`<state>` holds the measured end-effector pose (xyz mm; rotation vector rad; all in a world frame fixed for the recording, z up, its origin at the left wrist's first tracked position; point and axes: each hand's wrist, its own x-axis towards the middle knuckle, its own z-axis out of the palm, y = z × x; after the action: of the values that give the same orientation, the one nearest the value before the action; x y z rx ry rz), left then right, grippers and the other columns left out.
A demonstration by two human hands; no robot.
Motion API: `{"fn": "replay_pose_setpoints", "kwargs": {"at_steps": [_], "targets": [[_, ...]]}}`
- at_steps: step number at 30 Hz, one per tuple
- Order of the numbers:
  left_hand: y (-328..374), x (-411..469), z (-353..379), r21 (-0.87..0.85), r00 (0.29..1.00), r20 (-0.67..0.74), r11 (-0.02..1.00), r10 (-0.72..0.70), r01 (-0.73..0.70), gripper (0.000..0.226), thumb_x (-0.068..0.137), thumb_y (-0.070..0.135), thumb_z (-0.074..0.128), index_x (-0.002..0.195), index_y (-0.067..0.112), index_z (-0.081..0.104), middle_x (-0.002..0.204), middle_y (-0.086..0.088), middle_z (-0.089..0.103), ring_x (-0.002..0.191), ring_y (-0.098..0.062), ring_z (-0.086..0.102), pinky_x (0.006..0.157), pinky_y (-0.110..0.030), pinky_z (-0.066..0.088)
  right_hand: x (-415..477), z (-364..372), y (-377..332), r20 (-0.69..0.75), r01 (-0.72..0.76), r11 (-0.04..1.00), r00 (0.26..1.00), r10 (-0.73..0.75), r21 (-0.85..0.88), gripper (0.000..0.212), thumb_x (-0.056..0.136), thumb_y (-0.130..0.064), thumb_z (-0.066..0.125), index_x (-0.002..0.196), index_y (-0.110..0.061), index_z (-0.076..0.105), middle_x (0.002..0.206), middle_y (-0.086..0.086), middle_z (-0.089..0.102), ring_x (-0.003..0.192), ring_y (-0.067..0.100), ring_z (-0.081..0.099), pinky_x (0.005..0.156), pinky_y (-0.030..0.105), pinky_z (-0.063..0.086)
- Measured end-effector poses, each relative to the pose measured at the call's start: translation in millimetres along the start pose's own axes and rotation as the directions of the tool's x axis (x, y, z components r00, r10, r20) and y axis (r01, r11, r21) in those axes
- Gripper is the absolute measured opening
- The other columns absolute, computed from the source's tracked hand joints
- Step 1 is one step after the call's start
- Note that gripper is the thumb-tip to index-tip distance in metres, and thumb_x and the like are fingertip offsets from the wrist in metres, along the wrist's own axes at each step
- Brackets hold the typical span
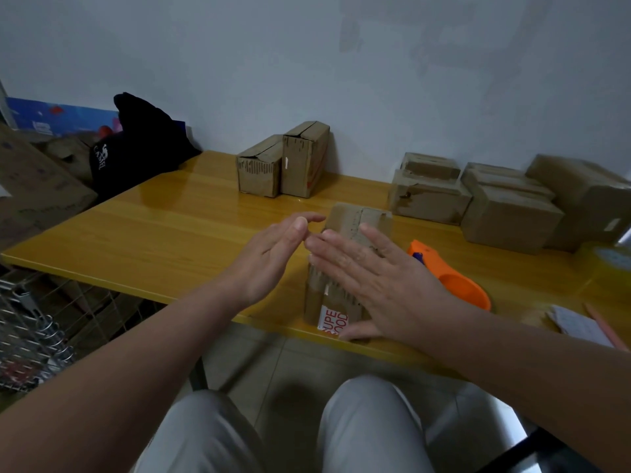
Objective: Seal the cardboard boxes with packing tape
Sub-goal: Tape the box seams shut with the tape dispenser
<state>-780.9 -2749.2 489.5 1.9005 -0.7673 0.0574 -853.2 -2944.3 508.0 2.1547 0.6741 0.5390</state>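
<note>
Right hand flat on my box, left hand open, fingers gripping nothing; orange dispenser at 3 o'clock.

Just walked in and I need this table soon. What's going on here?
A seated person is working on a small cardboard box at the near edge of the yellow table. The right hand lies flat over it, fingers straight; the left hand is open beside it, holding nothing. The orange tape dispenser lies on the table just right of the box, in neither hand. Two upright boxes and a pile of boxes sit by the wall.
</note>
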Motion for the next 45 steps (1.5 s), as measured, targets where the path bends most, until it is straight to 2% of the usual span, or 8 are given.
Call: {"fn": "replay_pose_setpoints", "kwargs": {"at_steps": [8, 16, 21, 25, 28, 31, 37, 45], "targets": [[6, -2, 0, -0.111, 1.000, 0.021, 0.994, -0.022, 0.024, 0.053, 0.091, 0.060, 0.022, 0.125, 0.035, 0.053, 0.102, 0.032, 0.062, 0.109, 0.007, 0.053, 0.096, -0.025, 0.038, -1, -1, -5, 0.074, 0.047, 0.998, 0.996, -0.050, 0.038, 0.107, 0.079, -0.083, 0.011, 0.132, -0.009, -0.046, 0.137, 0.017, -0.053, 0.126, 0.035, -0.049, 0.099, 0.053, -0.036], [7, -2, -2, -0.167, 0.997, 0.043, 0.983, -0.071, 0.078, 0.050, 0.090, 0.059, 0.020, 0.124, 0.040, 0.050, 0.117, 0.010, 0.063, 0.120, -0.003, 0.050, 0.106, -0.039, 0.036, 0, -3, 2, 0.145, 0.157, 0.986, 0.976, -0.163, 0.048, 0.100, 0.080, -0.083, 0.013, 0.140, -0.019, -0.036, 0.141, 0.015, -0.050, 0.129, 0.033, -0.046, 0.103, 0.053, -0.032], [7, 0, -6, -0.195, 0.994, 0.051, 0.975, -0.098, 0.106, 0.054, 0.091, 0.064, 0.018, 0.125, 0.039, 0.052, 0.115, 0.009, 0.064, 0.115, -0.006, 0.053, 0.098, -0.035, 0.043, 3, -13, 11, -0.074, 0.047, 0.959, 0.997, -0.027, 0.279, 0.076, 0.088, -0.070, 0.019, 0.149, -0.025, 0.028, 0.157, 0.011, 0.023, 0.138, 0.034, 0.034, 0.107, 0.051, 0.033], [5, 9, -12, -0.349, 0.974, 0.073, 0.909, -0.215, 0.227, 0.056, 0.093, 0.063, 0.017, 0.127, 0.034, 0.051, 0.110, 0.004, 0.069, 0.106, -0.017, 0.063, 0.089, -0.038, 0.048, 22, -18, 10, 0.236, -0.573, 0.568, 0.796, 0.557, 0.591, 0.081, 0.083, -0.077, 0.023, 0.147, -0.027, 0.018, 0.134, 0.007, 0.040, 0.110, 0.023, 0.051, 0.062, 0.028, 0.040], [1, 17, -12, -0.562, 0.947, 0.105, 0.768, -0.304, 0.309, 0.054, 0.095, 0.061, 0.024, 0.134, 0.031, 0.045, 0.109, -0.007, 0.068, 0.085, -0.025, 0.067, 0.073, -0.037, 0.054, 46, -8, 23, 0.617, -0.802, 0.191, 0.566, 0.547, 0.566, 0.094, 0.074, -0.083, 0.042, 0.145, -0.025, 0.024, 0.137, 0.011, 0.036, 0.120, 0.031, 0.045, 0.078, 0.038, 0.039], [-6, 26, -13, -0.604, 0.920, 0.128, 0.706, -0.370, 0.368, 0.053, 0.094, 0.062, 0.026, 0.135, 0.034, 0.043, 0.115, -0.011, 0.064, 0.079, -0.028, 0.068, 0.068, -0.037, 0.057, 67, 0, 33, 0.764, -0.869, 0.096, 0.476, 0.435, 0.486, 0.112, 0.060, -0.087, 0.055, 0.144, -0.018, 0.029, 0.143, 0.015, 0.032, 0.129, 0.035, 0.037, 0.097, 0.044, 0.038], [-24, 50, -23, -0.489, 0.861, 0.159, 0.719, -0.484, 0.495, 0.041, 0.095, 0.055, 0.038, 0.122, 0.028, 0.054, 0.105, -0.009, 0.069, 0.079, -0.025, 0.070, 0.066, -0.036, 0.057, 99, 14, 43, 0.851, -0.885, 0.078, 0.462, 0.250, 0.458, 0.118, 0.059, -0.072, 0.068, 0.151, -0.023, 0.013, 0.142, 0.016, 0.033, 0.125, 0.039, 0.038, 0.100, 0.047, 0.042], [-27, 105, -34, -0.226, 0.868, -0.145, 0.870, -0.476, 0.439, 0.016, 0.094, 0.028, 0.054, 0.108, 0.023, 0.059, 0.099, -0.002, 0.067, 0.091, -0.020, 0.064, 0.076, -0.034, 0.053, 120, 40, 102, 0.658, -0.726, -0.019, 0.612, 0.439, 0.687, 0.118, 0.059, -0.045, 0.076, 0.148, -0.040, 0.000, 0.137, 0.012, 0.023, 0.122, 0.037, 0.034, 0.095, 0.049, 0.042]]}}
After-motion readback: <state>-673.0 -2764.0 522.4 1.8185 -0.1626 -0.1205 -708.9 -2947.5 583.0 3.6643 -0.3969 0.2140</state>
